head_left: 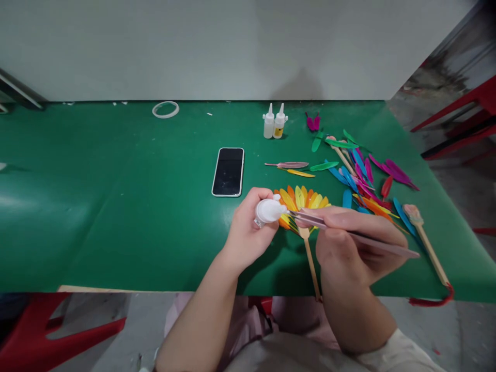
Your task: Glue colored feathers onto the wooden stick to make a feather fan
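Observation:
My left hand (251, 225) is closed round a small white glue bottle (268, 211), tipped so its nozzle points right. In my right hand (352, 243) is a pair of pink tweezers (382, 244), its tips meeting the bottle's nozzle; whether anything sits between the tips is too small to tell. Beneath both hands lies a fan of yellow and orange feathers (300, 195) on a wooden handle (311, 261), partly covered by my fingers. Just beyond it rest a dusty-pink feather (292, 165), a yellow feather (300, 173) and a green feather (324, 166).
Two more glue bottles (268, 124) stand at the back. A phone (228, 172) lies left of my hands, and a white tape ring (166, 109) farther off. Loose coloured feathers (362, 165) and a tasselled wooden stick (429, 248) are on the right. A wall (194, 51) borders the green table (116, 206).

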`<state>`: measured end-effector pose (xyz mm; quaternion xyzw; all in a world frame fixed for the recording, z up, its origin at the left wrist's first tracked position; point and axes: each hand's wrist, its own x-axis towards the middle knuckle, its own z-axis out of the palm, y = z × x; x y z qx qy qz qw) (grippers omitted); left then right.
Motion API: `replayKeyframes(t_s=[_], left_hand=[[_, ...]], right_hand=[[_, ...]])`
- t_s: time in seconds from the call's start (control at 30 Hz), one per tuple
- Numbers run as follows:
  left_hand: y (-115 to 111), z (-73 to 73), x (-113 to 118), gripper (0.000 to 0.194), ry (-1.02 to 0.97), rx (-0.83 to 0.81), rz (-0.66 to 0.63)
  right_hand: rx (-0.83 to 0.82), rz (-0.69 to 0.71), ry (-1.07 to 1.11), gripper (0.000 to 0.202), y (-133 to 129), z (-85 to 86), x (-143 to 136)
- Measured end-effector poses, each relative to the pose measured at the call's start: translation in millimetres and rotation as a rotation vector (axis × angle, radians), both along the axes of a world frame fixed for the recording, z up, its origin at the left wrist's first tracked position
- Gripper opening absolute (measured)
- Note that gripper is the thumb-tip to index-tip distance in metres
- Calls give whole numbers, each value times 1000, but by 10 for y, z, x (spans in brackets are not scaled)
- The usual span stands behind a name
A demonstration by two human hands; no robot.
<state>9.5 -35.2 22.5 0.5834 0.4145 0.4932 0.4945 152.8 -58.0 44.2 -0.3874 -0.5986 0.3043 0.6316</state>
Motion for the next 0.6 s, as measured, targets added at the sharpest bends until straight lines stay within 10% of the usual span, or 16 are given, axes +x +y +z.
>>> replayKeyframes(t_s=[0.6], left_hand=[[-10,41,-15,22,60,-10,13]], right_hand=[[-22,5,-81,20,-1,18,29]])
